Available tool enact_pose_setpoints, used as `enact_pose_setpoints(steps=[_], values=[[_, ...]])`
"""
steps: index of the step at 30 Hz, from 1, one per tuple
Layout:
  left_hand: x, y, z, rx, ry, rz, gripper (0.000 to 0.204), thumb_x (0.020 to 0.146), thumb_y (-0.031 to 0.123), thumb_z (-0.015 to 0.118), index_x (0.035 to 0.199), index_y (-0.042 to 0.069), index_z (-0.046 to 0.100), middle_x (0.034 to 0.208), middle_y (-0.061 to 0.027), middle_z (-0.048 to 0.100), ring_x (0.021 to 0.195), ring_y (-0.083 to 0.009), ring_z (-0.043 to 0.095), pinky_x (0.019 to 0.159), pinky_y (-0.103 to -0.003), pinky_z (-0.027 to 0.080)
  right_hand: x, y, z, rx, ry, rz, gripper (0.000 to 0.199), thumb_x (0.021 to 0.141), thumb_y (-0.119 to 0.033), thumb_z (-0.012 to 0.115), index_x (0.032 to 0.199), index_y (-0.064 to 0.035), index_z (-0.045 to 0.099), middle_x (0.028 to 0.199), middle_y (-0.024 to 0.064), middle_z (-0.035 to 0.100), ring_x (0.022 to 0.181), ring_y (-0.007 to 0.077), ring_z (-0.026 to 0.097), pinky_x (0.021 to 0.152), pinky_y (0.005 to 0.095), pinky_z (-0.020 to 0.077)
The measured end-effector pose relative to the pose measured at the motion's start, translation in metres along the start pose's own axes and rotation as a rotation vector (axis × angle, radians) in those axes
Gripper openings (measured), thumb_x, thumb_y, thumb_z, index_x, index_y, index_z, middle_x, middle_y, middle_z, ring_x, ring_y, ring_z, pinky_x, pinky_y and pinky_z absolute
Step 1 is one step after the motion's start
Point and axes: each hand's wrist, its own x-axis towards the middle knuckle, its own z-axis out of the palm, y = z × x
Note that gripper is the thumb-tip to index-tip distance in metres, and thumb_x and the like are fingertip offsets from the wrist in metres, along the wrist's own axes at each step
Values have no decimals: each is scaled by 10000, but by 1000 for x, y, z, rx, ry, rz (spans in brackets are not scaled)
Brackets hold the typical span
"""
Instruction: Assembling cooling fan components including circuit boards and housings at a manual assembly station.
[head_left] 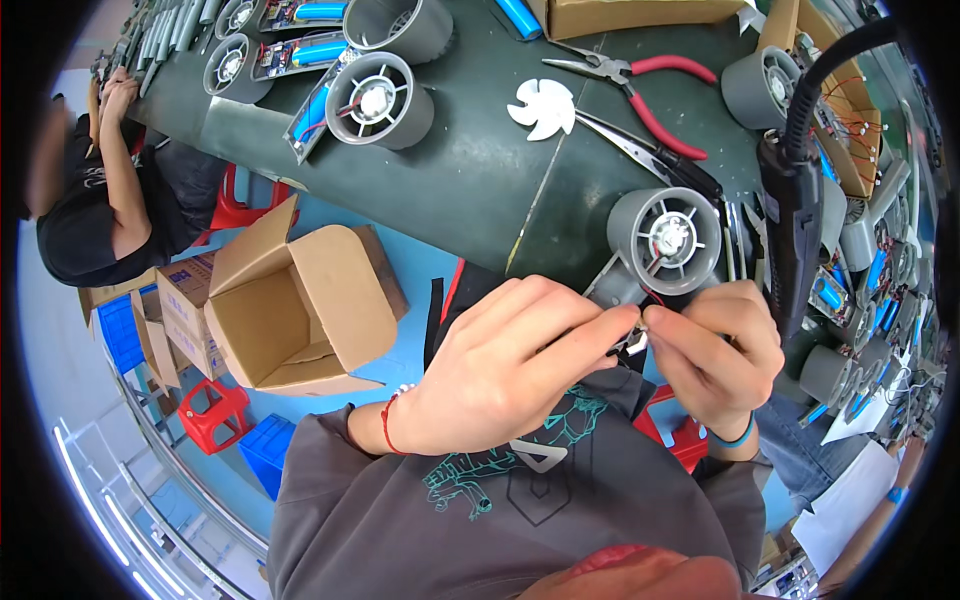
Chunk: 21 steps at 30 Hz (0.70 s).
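Grey printed sweatshirt [500, 510] nearest lens. Dark green workbench [470, 190] above blue floor [420, 270], open cardboard box [300, 310] below. Left hand [500, 375], right hand [715, 355] both pinch small metal connector [634, 343] between fingertips, just beneath grey fan housing [665, 240].

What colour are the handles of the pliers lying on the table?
Red. The pliers lie on the dark green table, clearest in the head view.

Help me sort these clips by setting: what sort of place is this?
Probably a small assembly workshop: grey fan housings and red-handled pliers lie on a green workbench, with cardboard boxes on the floor.
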Motion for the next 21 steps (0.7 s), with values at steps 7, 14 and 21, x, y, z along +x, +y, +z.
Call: enact_pose_setpoints(steps=[7, 14, 21], values=[[-2, 3, 5, -27, 6, -59, 427, 675, 84, 823, 1080, -10, 723, 841, -76, 632, 725, -233, 618, 606, -331, 495, -3, -3, 5, -98, 27, -59, 337, 562, 33, 816, 887, -33, 753, 742, 39, 556, 606, 207, 563, 522, 307, 435], [-6, 3, 7, -99, 86, -93, 403, 695, 64, 827, 1080, -14, 738, 837, -81, 650, 712, -224, 638, 597, -319, 495, -4, -5, 8, -76, 70, -23, 326, 564, 68, 796, 871, -18, 730, 728, 42, 558, 584, 202, 569, 523, 308, 450], [-4, -2, 1, -154, 30, -85, 404, 694, 48, 829, 1082, -18, 735, 827, -80, 648, 712, -216, 628, 590, -312, 490, -6, -1, 9, -40, 49, -73, 335, 578, 61, 821, 891, -9, 725, 740, 57, 564, 603, 205, 579, 524, 311, 452]])
